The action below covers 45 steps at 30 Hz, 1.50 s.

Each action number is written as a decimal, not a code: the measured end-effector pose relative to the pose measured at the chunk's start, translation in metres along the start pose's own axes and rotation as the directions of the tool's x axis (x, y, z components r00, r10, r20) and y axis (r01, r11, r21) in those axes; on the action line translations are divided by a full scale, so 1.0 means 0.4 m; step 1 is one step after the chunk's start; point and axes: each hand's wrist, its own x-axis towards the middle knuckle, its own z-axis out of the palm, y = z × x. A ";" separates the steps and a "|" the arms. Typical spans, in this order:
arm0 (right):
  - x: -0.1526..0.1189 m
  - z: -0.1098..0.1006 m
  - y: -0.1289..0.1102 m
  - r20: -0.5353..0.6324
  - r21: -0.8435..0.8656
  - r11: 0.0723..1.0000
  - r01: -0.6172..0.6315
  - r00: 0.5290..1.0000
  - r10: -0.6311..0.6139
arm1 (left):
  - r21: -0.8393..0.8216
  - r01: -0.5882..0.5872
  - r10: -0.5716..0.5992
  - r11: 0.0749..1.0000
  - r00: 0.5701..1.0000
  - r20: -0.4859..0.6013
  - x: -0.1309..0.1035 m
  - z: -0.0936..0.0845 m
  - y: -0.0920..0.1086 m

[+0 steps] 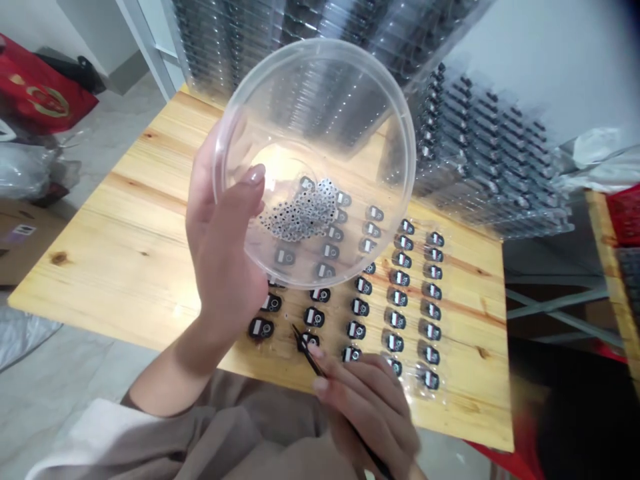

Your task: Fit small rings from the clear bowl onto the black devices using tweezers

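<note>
My left hand (pixel 225 240) grips a round clear plastic tub (pixel 407 157) by its near left side, thumb inside the rim. The tub is tilted toward me. A heap of tiny silvery ring-like pieces (pixel 305 213) lies in it. Lower down, my right hand (pixel 370 403) is closed around dark tweezers (pixel 313 360), their tips pointing up and left. Beneath both hands lies a clear tray (pixel 293 300) with rows of small black parts (pixel 360 307), each with a pale patch and ring marks. The tub covers part of the tray's far left side.
Tall stacks of clear trays (pixel 310 20) stand behind the wooden table (pixel 115 220). More stacked trays with dark parts (pixel 480 147) rise at the back right. A red bag (pixel 45 90) and a cardboard box (pixel 25 233) are on the floor at left.
</note>
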 end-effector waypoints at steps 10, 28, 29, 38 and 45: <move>-0.011 0.093 0.037 0.090 0.016 1.000 0.010 0.996 -0.012 | -0.013 -0.003 0.003 1.000 0.999 0.050 0.000 0.002 0.002; -0.016 0.103 0.037 0.101 0.023 1.000 -0.007 0.995 0.005 | 0.002 -0.016 0.015 1.000 0.997 0.080 -0.009 0.003 0.005; -0.015 0.102 0.038 0.104 0.021 1.000 -0.006 0.995 0.004 | 0.012 -0.013 0.012 1.000 0.996 0.085 -0.010 0.003 0.006; -0.014 0.103 0.035 0.105 0.006 1.000 0.004 0.994 -0.005 | -0.002 -0.026 0.026 1.000 0.992 0.121 -0.008 0.001 0.000; -0.019 0.106 0.037 0.095 0.017 1.000 0.000 0.995 -0.002 | 0.017 -0.011 0.009 1.000 0.988 0.151 -0.009 -0.004 0.004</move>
